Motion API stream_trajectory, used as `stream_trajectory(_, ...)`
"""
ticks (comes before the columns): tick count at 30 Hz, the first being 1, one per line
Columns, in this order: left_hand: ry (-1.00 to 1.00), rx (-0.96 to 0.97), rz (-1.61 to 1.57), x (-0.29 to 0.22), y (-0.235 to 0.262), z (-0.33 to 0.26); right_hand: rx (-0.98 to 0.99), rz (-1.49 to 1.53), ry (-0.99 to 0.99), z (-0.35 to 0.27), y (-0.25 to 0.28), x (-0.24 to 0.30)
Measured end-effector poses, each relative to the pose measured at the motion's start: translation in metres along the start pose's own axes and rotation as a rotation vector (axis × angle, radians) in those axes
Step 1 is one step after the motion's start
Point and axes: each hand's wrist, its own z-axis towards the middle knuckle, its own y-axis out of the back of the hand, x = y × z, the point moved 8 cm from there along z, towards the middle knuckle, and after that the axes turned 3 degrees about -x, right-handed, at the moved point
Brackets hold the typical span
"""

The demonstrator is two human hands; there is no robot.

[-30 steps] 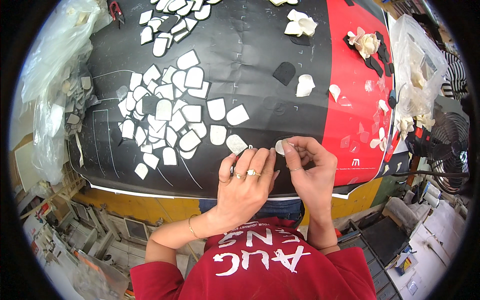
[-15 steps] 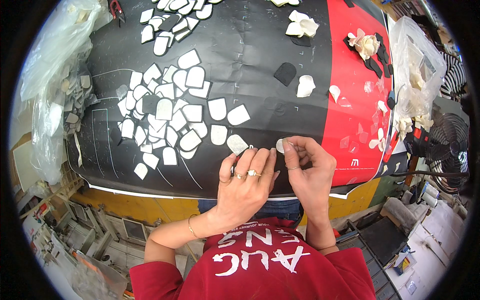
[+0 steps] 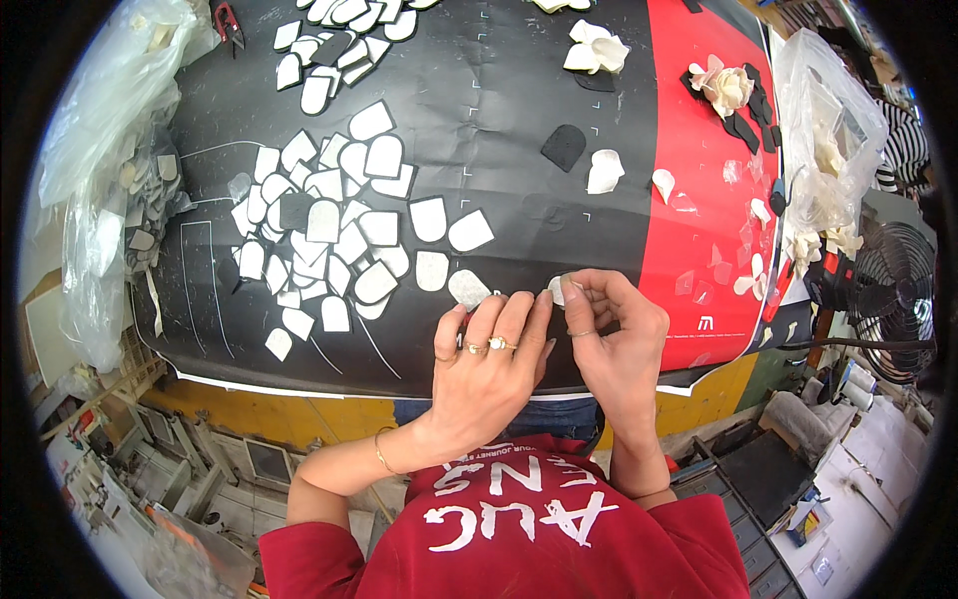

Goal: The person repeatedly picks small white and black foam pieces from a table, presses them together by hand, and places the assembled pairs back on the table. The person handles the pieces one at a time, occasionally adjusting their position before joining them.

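Observation:
My right hand pinches a small whitish piece with a rounded end between thumb and forefinger, low over the near edge of the black table covering. Beside it, my left hand has its fingers bent downward and close together; whatever is under them is hidden. Just beyond its fingertips lies a white arch-shaped pad. Several similar pads with dark edges form a loose pile to the left. A few lie singly between the pile and my left hand, such as one white pad.
More pads lie at the far left, near red-handled pliers. Plastic bags stand at the left and right. Cream fabric petals and a fabric flower sit farther right. A black fan stands beyond the red strip.
The whole view has shifted slightly. My right hand still pinches the small piece, which shows at a slightly different angle. My left hand has barely moved.

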Motion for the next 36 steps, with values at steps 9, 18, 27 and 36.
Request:
stream_trajectory(9, -0.031, 0.009, 0.070, -0.0035, -0.0019, 0.0007, 0.001, 0.008, -0.019, 0.0011, -0.0013, -0.0018)
stream_trajectory(18, -0.031, 0.014, 0.068, -0.0032, -0.0023, -0.0001, 0.019, 0.016, 0.008, 0.0007, -0.0002, -0.0019)
stream_trajectory(27, -0.032, 0.024, 0.053, -0.0019, -0.0017, 0.0006, 0.002, -0.034, 0.059, -0.0004, -0.0004, 0.0004)
stream_trajectory(36, -0.058, 0.016, 0.094, -0.0009, -0.0023, 0.0069, -0.031, -0.072, 0.120, -0.0024, -0.0006, 0.0025)
